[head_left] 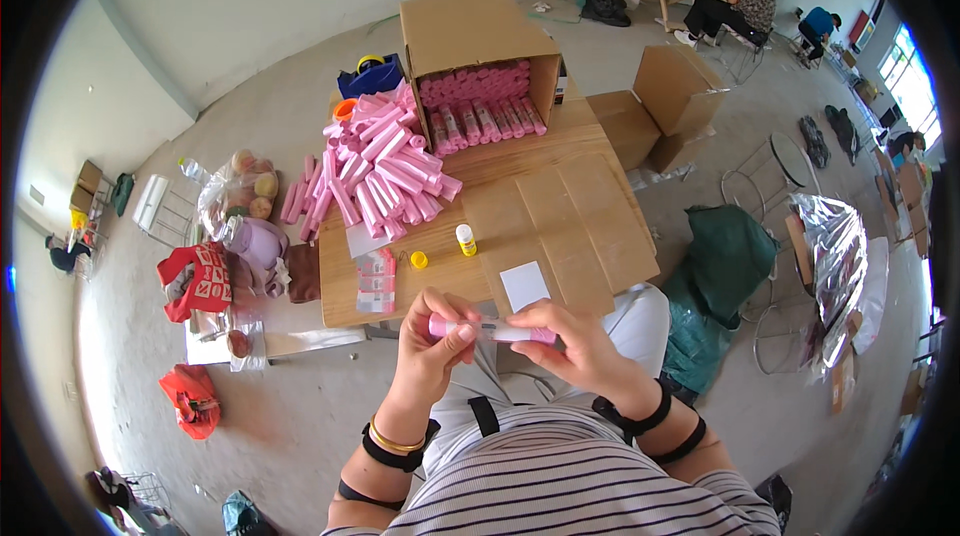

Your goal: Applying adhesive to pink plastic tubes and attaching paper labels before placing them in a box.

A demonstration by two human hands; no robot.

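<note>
In front of my lap I hold a pink paper tube [495, 331] with a pale label round its middle. My left hand [432, 346] is closed on its left end, and my right hand [572, 344] grips the right end with the fingertips. Just beyond on the table stand an uncapped white and yellow glue bottle [466, 240] and its yellow cap [419, 260]. Pink and grey printed labels [377, 282] lie at the table's near left. A white square of paper [525, 285] rests on a flat cardboard sheet [570, 216].
Loose pink tubes [375, 171] are heaped on the table's left side. Behind them a cardboard box [470, 21] lies open toward me, filled with rows of tubes. A blue tape dispenser [368, 78] sits beside it. Bags [195, 281] stand left; another open box [665, 101] is right.
</note>
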